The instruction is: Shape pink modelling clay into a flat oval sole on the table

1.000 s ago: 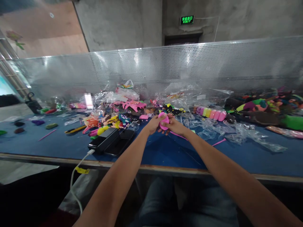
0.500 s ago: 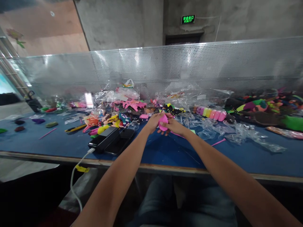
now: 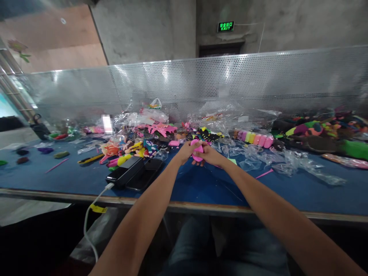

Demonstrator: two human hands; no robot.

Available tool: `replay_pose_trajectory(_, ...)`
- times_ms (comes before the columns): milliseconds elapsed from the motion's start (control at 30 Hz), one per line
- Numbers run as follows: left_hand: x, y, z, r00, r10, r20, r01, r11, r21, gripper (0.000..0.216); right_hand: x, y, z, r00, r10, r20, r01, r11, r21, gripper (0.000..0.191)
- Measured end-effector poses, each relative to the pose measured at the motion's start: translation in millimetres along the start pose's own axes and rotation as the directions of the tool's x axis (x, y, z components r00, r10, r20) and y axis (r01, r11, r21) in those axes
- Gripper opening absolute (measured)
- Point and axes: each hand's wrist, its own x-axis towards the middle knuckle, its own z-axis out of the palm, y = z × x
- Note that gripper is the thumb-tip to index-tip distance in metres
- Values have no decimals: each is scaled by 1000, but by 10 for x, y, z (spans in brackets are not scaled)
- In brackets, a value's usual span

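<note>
A lump of pink modelling clay [image 3: 197, 150] is held between both hands above the blue table [image 3: 198, 188]. My left hand [image 3: 185, 151] is closed on its left side, the thumb over the top. From the right, my right hand [image 3: 210, 154] grips the same lump, with its thumb pressed on the front. Some fingertips show below the clay; the other fingers are hidden behind it. Beyond the hands lie a black figure with yellow spots [image 3: 209, 134] and a small pink block [image 3: 174, 143].
Left of my forearm lie a black power bank [image 3: 125, 171] with a white cable [image 3: 89, 214], a phone [image 3: 145, 174] and a yellow cutter [image 3: 90, 159]. Plastic wrappers [image 3: 290, 161], a pink stick [image 3: 264, 173] and coloured clay packs [image 3: 255, 138] are to the right. A perforated metal screen [image 3: 178, 84] stands behind.
Both hands have shifted their hold on the pink clay, which now looks narrower and more upright. The whole view has moved slightly.
</note>
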Motion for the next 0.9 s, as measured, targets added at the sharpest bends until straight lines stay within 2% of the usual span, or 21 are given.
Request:
replay_pose_trajectory(100,11,-9,-10,999,20,-37,-20,1000,-7,57,13,20,-5,1000,17,2,-17,1000,-7,38)
replay_pose_trajectory(233,57,-23,-39,998,62,-29,-65,991,-113,61,11,-8,-4,1000,7,-27,-7,1000,-15,39)
replay_pose_trajectory(300,82,-31,-55,995,66,-78,-76,989,-128,60,3,-22,-5,999,8,-42,-8,1000,-9,39)
replay_pose_trajectory(400,103,-38,-70,987,85,-135,-101,988,-113,55,-9,-21,-10,998,55,-19,-55,998,-10,41)
replay_pose_trajectory(567,88,-23,-64,989,74,-128,-82,995,-58,61,-18,-9,-19,999,40,3,-41,999,4,49)
replay_pose_trajectory(733,86,-34,-68,980,111,-164,-111,994,7,62,-27,-16,-14,997,78,17,-78,997,-13,44)
replay_pose_trajectory(900,97,-72,-69,991,37,-132,-37,999,2,60,-19,-8,-19,999,53,-8,-53,998,16,44)
